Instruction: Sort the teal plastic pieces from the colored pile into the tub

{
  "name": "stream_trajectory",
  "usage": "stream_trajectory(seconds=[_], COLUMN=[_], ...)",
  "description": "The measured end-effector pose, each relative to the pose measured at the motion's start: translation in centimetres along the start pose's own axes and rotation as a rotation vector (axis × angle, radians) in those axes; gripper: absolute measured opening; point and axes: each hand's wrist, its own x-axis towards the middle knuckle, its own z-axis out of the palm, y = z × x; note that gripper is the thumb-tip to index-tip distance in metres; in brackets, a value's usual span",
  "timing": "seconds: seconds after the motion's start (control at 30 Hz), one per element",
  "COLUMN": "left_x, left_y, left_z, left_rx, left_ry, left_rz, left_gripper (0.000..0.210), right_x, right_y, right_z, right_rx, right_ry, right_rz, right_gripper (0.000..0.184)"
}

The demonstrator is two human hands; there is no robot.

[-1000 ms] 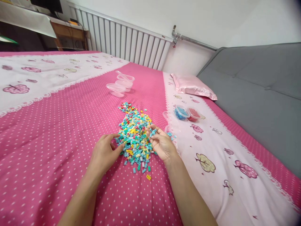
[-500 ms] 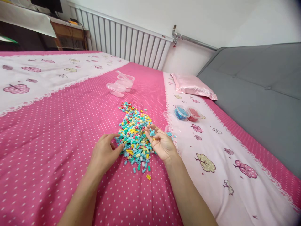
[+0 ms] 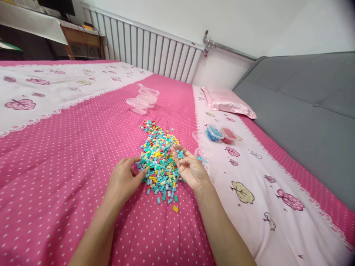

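Note:
A long heap of tiny toy building bricks (image 3: 159, 159) in blue, yellow, green, red and white lies on the pink dotted bedspread. My left hand (image 3: 124, 177) rests at the heap's left edge, fingers apart and curved, thumb touching the bricks; nothing shows in its grasp. On the right side of the heap, my right hand (image 3: 191, 168) is turned palm up with curled fingers, holding several light blue bricks (image 3: 180, 154) at the fingers. More blue bricks (image 3: 200, 159) lie on the bed just beyond this hand.
To the right stand a clear tub of blue bricks (image 3: 214, 133) and a tub of red bricks (image 3: 229, 135), with a clear lid (image 3: 197, 137) beside them. Clear plastic containers (image 3: 138, 105) sit past the heap. A pink pillow (image 3: 227, 102) lies near the grey headboard (image 3: 299, 99).
My right hand's fingers have curled a little, and the blue bricks in them have shifted slightly. My left hand has stayed in place.

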Motion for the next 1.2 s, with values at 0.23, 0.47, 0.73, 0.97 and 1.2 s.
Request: stream_trajectory(seconds=[0.23, 0.47, 0.73, 0.97, 1.2], left_x=[0.04, 0.03, 0.02, 0.03, -0.01], left_y=[-0.02, 0.04, 0.11, -0.01, 0.27], left_z=[0.06, 0.04, -0.07, -0.02, -0.16], left_rx=[-0.002, -0.002, -0.012, -0.003, 0.001], left_ry=[0.007, 0.000, 0.003, 0.000, -0.003], left_rz=[-0.002, 0.001, 0.005, 0.012, -0.007], left_gripper=[0.045, 0.043, 0.045, 0.045, 0.046], right_x=[0.05, 0.20, 0.17, 0.36, 0.21], right_y=[0.20, 0.40, 0.26, 0.28, 0.39], right_z=[-0.09, -0.28, -0.18, -0.32, -0.25], right_rx=[-0.056, -0.080, -0.014, 0.007, -0.004], right_ry=[0.012, 0.024, 0.041, 0.036, 0.032], right_rz=[-0.010, -0.029, -0.042, -0.043, -0.066], right_gripper=[0.050, 0.026, 0.033, 0.038, 0.038])
